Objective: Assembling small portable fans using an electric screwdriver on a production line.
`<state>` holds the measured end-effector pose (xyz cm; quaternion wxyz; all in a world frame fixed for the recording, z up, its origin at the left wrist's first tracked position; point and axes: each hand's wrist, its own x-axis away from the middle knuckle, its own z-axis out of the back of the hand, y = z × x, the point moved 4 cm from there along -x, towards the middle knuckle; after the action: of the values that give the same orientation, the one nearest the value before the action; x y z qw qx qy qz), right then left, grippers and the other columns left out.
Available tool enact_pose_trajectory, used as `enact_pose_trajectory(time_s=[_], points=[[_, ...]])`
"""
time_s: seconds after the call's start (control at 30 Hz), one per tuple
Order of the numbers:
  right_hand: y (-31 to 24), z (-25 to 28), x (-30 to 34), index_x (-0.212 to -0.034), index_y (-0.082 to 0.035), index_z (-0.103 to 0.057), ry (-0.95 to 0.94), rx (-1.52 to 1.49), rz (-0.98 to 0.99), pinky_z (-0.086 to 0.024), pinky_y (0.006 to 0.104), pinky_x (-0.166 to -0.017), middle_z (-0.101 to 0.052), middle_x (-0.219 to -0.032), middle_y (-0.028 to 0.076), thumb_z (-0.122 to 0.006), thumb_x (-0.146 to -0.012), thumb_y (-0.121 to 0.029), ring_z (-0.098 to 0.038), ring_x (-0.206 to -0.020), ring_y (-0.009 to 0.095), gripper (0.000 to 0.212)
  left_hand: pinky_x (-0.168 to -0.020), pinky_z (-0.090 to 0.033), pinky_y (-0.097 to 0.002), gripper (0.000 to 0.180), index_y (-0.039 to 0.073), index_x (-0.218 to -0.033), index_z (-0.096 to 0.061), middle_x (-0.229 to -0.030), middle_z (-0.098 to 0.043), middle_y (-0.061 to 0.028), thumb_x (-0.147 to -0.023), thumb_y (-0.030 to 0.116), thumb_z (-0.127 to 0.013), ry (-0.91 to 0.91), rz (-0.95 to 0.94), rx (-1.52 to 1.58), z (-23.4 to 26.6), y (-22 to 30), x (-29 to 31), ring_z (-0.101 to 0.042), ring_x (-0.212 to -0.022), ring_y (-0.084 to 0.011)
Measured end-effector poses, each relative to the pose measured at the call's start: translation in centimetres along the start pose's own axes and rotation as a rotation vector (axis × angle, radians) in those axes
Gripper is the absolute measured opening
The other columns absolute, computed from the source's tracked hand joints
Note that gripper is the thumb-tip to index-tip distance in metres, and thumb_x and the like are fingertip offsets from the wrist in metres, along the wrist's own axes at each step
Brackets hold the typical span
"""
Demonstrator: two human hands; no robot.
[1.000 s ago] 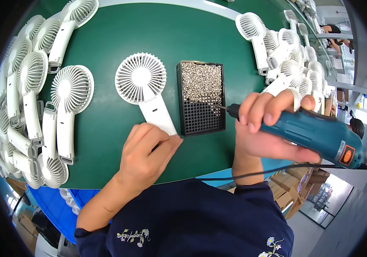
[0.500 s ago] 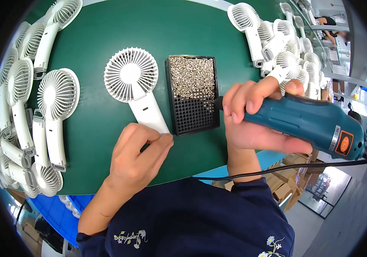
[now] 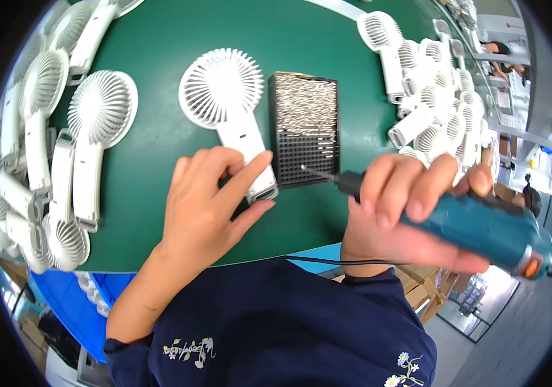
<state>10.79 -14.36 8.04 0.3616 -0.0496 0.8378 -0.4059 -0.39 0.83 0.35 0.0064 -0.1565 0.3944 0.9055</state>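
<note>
A white handheld fan [image 3: 242, 132] lies on the green table, its round slatted head pointing away from me. My left hand [image 3: 206, 197] grips the lower handle, thumb and forefinger at its sides near the end. In my right hand [image 3: 411, 209] is a teal electric screwdriver [image 3: 476, 229], fingers wrapped round its body and thumb on top. Its thin bit points left over the near part of a black tray [image 3: 289, 158], with what looks like a small screw [image 3: 303, 168] at the tip. Many silvery screws [image 3: 307, 106] fill the tray's far part; bare holes show nearer me.
More white fans [image 3: 98, 109] lie in a pile along the left edge. Another heap of fans [image 3: 427, 103] covers the right side. A black cord [image 3: 334, 261] runs past my right wrist. Below the table at left is a blue bin [image 3: 69, 303].
The screwdriver has come back from the tray, and its bit now shows. My left hand has shifted on the handle, uncovering its end. The whole view has shifted a little.
</note>
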Motion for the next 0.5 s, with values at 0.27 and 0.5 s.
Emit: enact_pose_trajectory(time_s=[0.27, 0.5], points=[[1.9, -3.4, 2.4, -0.132, -0.016, -0.04, -0.185, -0.114, -0.085, -0.045, 0.0339, -0.045, -0.054, -0.079, 0.008, -0.059, -0.087, -0.069, -0.051, -0.049, 0.019, 0.072, -0.07, -0.035, -0.0339, 0.069, 0.011, -0.125, -0.066, -0.093, -0.052, -0.0022, -0.059, 0.012, -0.085, 0.052, -0.035, 0.006, -0.2, -0.3, 0.4, -0.051, -0.079, -0.0187], [2.7, -3.2, 3.3, -0.129, -0.018, -0.041, -0.129, -0.072, -0.14, -0.045, 0.0349, -0.045, -0.053, -0.078, 0.008, -0.06, -0.081, -0.076, -0.05, -0.049, 0.02, 0.078, -0.069, -0.034, -0.0336, 0.068, 0.011, -0.125, -0.066, -0.092, -0.051, -0.0018, -0.059, 0.011, -0.084, 0.065, -0.035, 0.022, -0.5, -0.1, 0.6, -0.052, -0.079, -0.0178]])
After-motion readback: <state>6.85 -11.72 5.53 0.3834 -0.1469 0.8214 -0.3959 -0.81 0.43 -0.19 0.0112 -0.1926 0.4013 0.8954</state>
